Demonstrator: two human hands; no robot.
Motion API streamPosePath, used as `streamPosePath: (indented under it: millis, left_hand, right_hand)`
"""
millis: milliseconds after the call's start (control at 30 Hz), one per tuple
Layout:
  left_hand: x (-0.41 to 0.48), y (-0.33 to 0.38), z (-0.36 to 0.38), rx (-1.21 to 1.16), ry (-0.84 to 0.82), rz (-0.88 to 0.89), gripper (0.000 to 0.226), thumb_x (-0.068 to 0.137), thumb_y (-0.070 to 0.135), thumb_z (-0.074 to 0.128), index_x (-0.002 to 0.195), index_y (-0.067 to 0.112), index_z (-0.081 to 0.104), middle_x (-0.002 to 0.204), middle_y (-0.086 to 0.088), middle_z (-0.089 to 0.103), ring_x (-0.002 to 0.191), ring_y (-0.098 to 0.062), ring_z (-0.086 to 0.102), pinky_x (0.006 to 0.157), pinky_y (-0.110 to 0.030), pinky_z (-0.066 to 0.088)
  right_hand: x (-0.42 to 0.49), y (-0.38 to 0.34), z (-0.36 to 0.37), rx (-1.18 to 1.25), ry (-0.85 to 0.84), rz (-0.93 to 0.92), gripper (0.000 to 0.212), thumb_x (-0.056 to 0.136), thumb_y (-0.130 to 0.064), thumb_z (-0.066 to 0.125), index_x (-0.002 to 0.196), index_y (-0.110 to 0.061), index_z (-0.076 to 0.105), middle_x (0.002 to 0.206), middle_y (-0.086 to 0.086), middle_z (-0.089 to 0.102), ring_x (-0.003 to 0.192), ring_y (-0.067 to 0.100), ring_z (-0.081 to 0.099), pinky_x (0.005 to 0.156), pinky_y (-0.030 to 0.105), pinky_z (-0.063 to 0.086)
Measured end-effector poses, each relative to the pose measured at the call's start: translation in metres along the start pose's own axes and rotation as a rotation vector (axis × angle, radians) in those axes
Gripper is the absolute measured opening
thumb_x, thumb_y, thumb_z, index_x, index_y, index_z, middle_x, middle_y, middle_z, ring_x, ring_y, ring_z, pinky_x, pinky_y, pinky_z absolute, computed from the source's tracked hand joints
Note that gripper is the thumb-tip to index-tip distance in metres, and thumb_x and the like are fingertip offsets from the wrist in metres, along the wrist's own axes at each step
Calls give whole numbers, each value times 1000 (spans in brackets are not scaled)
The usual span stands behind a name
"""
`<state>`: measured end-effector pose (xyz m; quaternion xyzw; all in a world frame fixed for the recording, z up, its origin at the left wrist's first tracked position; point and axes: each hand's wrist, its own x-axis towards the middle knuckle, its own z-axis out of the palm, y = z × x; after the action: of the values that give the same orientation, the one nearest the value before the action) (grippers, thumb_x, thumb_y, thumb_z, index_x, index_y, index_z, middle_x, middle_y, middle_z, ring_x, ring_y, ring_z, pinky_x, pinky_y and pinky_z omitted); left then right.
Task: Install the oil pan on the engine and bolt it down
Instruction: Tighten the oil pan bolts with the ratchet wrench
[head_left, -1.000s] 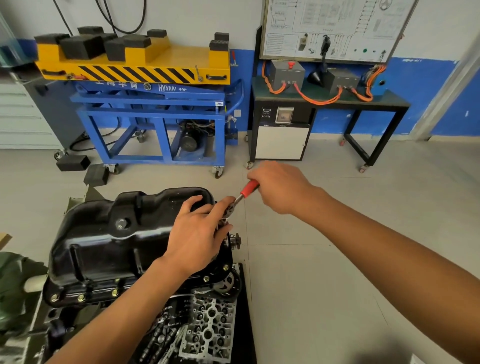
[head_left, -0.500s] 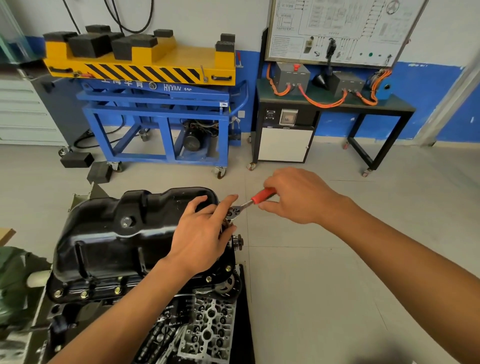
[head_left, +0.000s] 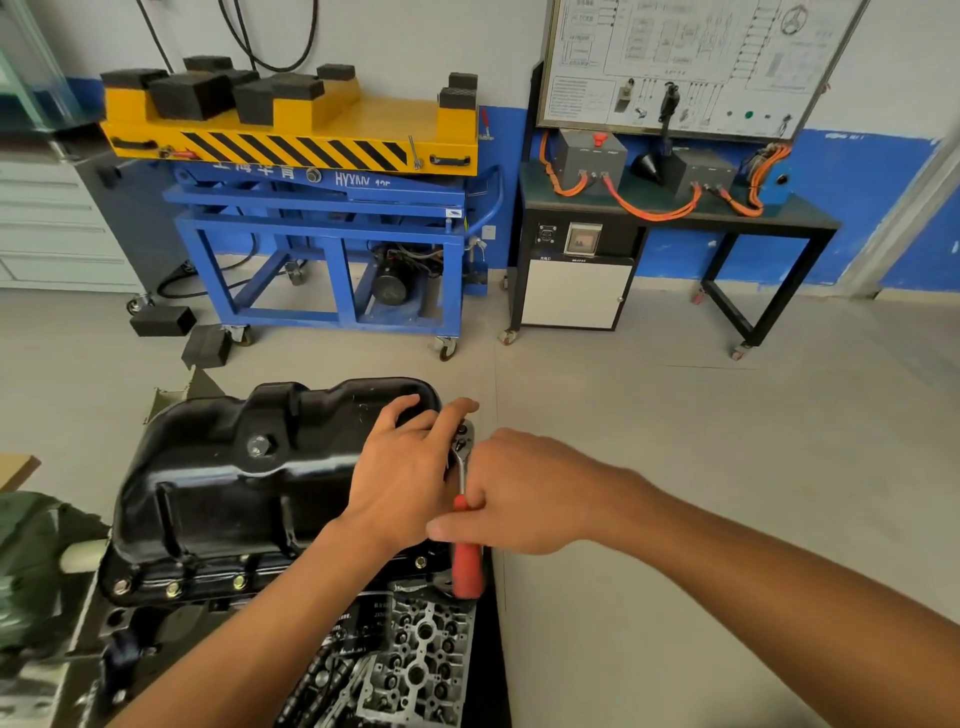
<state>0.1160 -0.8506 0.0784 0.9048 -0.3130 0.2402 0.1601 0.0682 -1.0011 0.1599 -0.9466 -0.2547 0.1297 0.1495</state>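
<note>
right hand (head_left: 524, 493) swung the ratchet handle (head_left: 466, 556) back toward the person.

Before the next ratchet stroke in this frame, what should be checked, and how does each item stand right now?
1. Oil pan seated, flange level: ok.
2. Left hand steadies the ratchet head: ok.
3. Right hand grips the red handle: ok.
4. Socket square on its bolt: cannot tell, the left hand hides it.
5. Near flange bolts fitted: ok.
</note>
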Motion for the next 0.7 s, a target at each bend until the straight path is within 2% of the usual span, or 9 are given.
streamPosePath:
  millis: [100,167,267,367,467,533,633,700]
  left_hand:
    - [1,-1,-3,22,-9,41,50,77,25,59,125,11,60,69,10,68,83,-14,70,110,-34,27]
    - [1,-1,-4,18,-18,49,50,78,29,49,123,11,61,70,9,70,85,-14,71,110,-35,27]
    - [0,-2,-2,-18,-19,24,53,72,20,66,124,13,59,73,9,70,85,-14,70,112,-34,25]
    - [-1,-1,0,-28,-8,11,55,73,11,74,125,15,57,79,8,73,86,-14,69,113,-34,25]
    - [-2,-2,0,-34,-11,26,53,78,17,76,126,17,55,76,10,71,86,-13,68,112,-36,27]
    - [-2,-1,0,-37,-8,37,48,83,25,74,127,18,55,76,11,71,87,-12,68,112,-36,28]
    - [-2,-1,-1,-30,-22,33,45,88,27,71,128,19,54,76,11,71,90,-12,68,113,-37,27]
    - [-2,-2,-1,-18,-24,32,46,88,27,71,129,19,53,78,10,72,90,-13,68,113,-36,26]
  right_hand:
    - [8,-14,10,19,68,1,55,89,-55,60,45,-25,46,37,-9,42,42,8,43,49,27,32]
    - [9,-17,10,23,88,-2,53,88,-55,61,46,-25,47,41,-9,43,44,7,42,50,26,32]
    - [3,-11,2,35,26,30,56,86,-55,64,44,-23,45,37,-8,39,39,10,38,47,27,32]
    - [-6,3,-12,39,-68,89,59,82,-55,70,43,-17,46,35,-7,36,37,12,37,45,26,31]
    - [-11,21,-29,-10,-144,152,54,80,-54,74,54,-9,62,38,-7,35,37,12,33,46,26,32]
    - [-12,33,-41,-66,-171,198,51,80,-54,74,63,-6,71,42,-5,43,39,9,35,49,27,37]
    - [-6,47,-55,-233,-128,269,47,83,-56,71,67,-12,74,54,-4,62,54,12,56,55,29,46]
    - [5,53,-59,-353,-17,290,39,84,-54,70,72,-17,71,62,-2,61,62,17,59,53,28,43]
